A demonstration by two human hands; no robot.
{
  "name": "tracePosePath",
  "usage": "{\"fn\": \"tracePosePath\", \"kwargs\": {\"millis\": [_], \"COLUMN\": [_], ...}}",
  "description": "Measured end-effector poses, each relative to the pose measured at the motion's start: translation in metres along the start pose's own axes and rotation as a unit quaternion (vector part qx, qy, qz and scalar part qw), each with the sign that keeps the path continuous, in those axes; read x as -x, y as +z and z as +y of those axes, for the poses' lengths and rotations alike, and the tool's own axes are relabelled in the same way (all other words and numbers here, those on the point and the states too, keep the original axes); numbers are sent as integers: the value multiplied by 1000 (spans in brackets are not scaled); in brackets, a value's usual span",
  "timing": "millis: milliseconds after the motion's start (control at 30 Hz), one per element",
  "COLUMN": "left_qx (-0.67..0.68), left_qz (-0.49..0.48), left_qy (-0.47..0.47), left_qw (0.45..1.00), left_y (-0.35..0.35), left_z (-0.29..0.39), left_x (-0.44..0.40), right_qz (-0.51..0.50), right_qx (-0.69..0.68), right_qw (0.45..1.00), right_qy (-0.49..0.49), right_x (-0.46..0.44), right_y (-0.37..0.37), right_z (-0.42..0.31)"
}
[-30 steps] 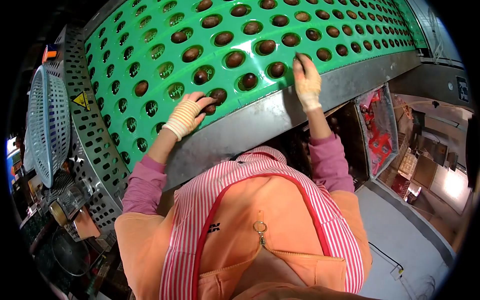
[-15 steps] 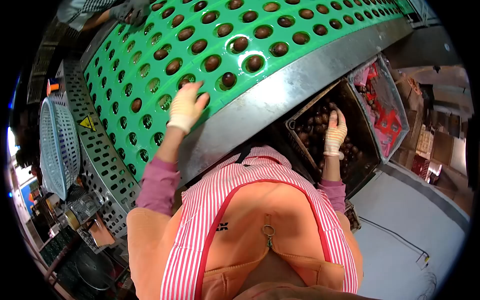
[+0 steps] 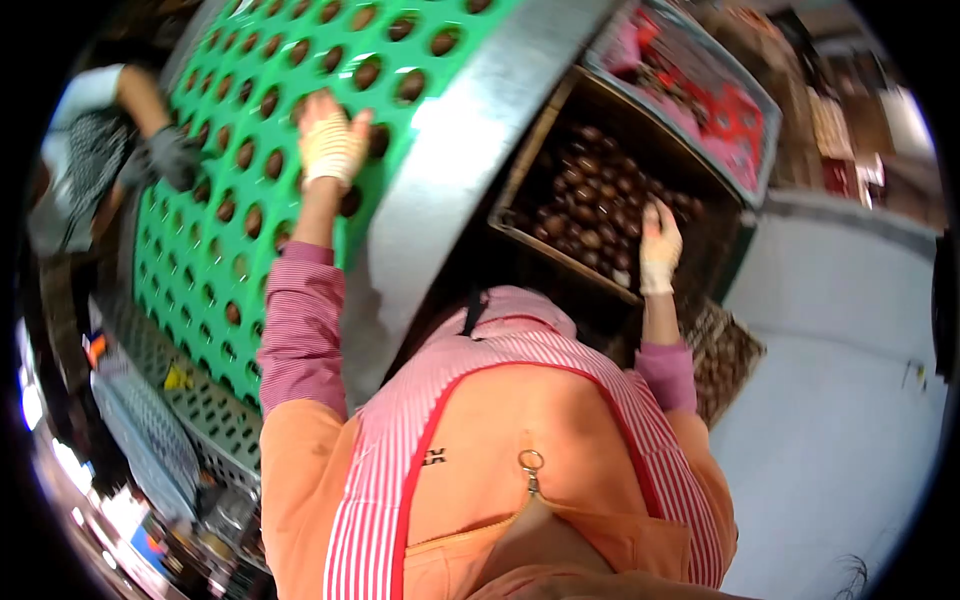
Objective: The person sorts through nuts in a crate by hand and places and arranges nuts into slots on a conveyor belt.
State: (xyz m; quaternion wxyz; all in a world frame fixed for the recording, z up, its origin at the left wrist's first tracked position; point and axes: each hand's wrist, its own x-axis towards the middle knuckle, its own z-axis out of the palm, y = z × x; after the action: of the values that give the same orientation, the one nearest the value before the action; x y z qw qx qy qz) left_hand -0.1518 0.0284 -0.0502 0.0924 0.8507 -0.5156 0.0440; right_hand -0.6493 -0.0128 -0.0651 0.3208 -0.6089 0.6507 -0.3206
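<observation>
My left hand [image 3: 334, 145], in a pale ribbed glove with bare fingertips, is over the green moulded tray [image 3: 420, 45]. Its fingers are stretched out with the thumb apart, and nothing shows in it. Brown, rounded, nut-like pieces [image 3: 410, 86] sit one to a hollow around it. To the right, my right hand [image 3: 660, 245], gloved alike, reaches into a dark crate [image 3: 575, 262]. Its fingertips are at the edge of a heap of shiny brown nut-like pieces [image 3: 590, 195]. Those fingers look slightly bent and apart, though blurred; I see nothing held in them.
A smooth metal edge [image 3: 440, 190] runs between tray and crate. Behind the crate stands a grey bin [image 3: 765, 130] with red and pink material. Another person's dark-gloved hand [image 3: 172, 158] is at the tray's far left. A smaller box [image 3: 725, 365] of brown pieces is beside my right arm.
The view has turned, bringing the crate's heap and the other person further into sight. My left hand has moved further in over the tray. My right hand remains at the crate.
</observation>
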Motion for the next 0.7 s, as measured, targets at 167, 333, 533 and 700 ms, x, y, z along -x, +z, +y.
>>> {"fn": "tracePosePath", "kwargs": {"millis": [167,333,533,700], "left_qx": [-95,-110,370,249], "left_qz": [-53,-41,-198,-362], "left_qy": [81,112,228,274], "left_qw": [991,987,878,856], "left_y": [25,14,-17,92], "left_z": [20,40,225,316], "left_x": [4,-1,40,48], "right_qz": [85,-109,-304,-413], "right_qx": [117,186,249,284], "right_qw": [989,972,908,852], "right_qy": [23,94,145,154], "right_x": [-18,-40,-77,-91], "right_y": [-59,-64,-2,24], "right_z": [30,60,92,91]}}
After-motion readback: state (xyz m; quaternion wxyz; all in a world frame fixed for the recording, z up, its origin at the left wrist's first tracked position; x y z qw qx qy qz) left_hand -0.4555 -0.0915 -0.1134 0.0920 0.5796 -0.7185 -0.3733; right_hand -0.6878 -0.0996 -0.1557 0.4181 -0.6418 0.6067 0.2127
